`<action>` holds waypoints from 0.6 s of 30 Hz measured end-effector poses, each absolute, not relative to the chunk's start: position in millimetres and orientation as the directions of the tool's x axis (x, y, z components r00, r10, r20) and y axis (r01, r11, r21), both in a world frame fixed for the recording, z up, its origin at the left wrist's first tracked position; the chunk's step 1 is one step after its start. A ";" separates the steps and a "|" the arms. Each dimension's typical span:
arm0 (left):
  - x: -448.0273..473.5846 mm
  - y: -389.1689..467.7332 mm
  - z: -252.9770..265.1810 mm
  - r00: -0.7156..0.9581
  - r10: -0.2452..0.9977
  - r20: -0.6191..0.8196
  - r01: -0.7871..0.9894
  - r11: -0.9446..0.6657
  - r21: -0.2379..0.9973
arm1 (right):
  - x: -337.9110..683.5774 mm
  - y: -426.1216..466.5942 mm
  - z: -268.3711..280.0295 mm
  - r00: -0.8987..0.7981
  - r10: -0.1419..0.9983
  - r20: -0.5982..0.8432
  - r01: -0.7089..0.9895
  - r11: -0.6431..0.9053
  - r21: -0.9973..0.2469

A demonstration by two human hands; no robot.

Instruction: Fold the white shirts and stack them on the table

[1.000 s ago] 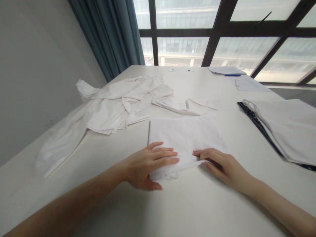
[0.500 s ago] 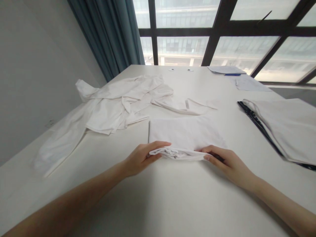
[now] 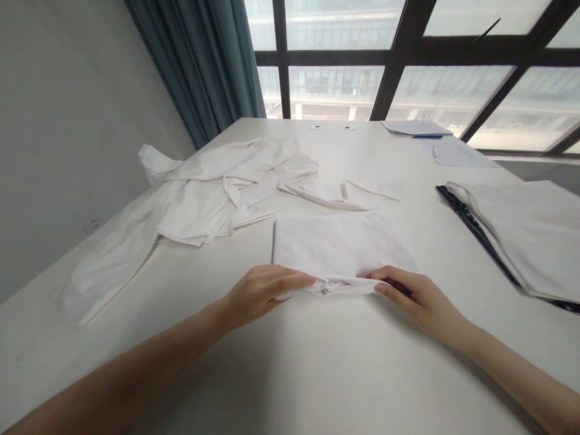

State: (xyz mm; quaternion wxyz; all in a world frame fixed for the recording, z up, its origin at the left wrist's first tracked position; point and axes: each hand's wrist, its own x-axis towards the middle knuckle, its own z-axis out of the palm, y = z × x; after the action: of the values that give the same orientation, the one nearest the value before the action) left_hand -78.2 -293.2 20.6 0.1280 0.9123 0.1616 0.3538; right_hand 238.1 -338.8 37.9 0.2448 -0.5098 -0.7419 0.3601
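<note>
A folded white cloth [image 3: 335, 244] lies flat in front of me, its near edge a thick, bunched fold. My left hand [image 3: 267, 287] is closed over the left end of that fold, thumb along the front and the other fingers partly hidden. At the right end, my right hand [image 3: 414, 296] pinches the fold between thumb and fingers, with some fingertips tucked out of sight. A thin dark edge shows along the cloth's left side.
Crumpled white garments [image 3: 203, 199] spread over the table's left side. Behind the folded cloth lies a white strip [image 3: 317, 196]. To the right, a folded white cloth rests on a black plastic bag [image 3: 480, 235]. Papers [image 3: 417, 127] and a blue pen [image 3: 427, 137] sit at the far right.
My left hand has shifted its hold, its thumb and fingers now covering more of the fold's left end. The right hand and the cloth have barely moved.
</note>
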 end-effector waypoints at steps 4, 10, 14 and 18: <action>-78.6 -292.1 20.0 0.642 0.495 0.585 0.264 -0.859 0.438 | 238.3 -338.8 36.1 -0.370 0.929 -0.007 0.582 0.226 -0.782; -76.5 -293.3 23.9 0.599 0.614 0.514 0.314 -0.770 0.555 | 241.0 -341.5 34.2 -0.398 0.917 0.019 0.602 0.277 -0.749; -77.0 -293.4 24.0 0.586 0.679 0.443 0.343 -0.702 0.624 | 243.2 -343.2 32.1 -0.485 0.864 0.135 0.604 0.442 -0.663; -76.9 -293.1 24.5 0.556 0.726 0.405 0.363 -0.651 0.667 | 243.6 -343.8 29.9 -0.586 0.771 0.247 0.597 0.618 -0.512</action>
State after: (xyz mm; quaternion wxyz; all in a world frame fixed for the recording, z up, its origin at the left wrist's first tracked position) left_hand -76.9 -293.1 24.5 0.2647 0.8415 0.3235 0.3423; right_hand 243.6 -343.8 29.9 0.2285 -0.3933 -0.8699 0.1907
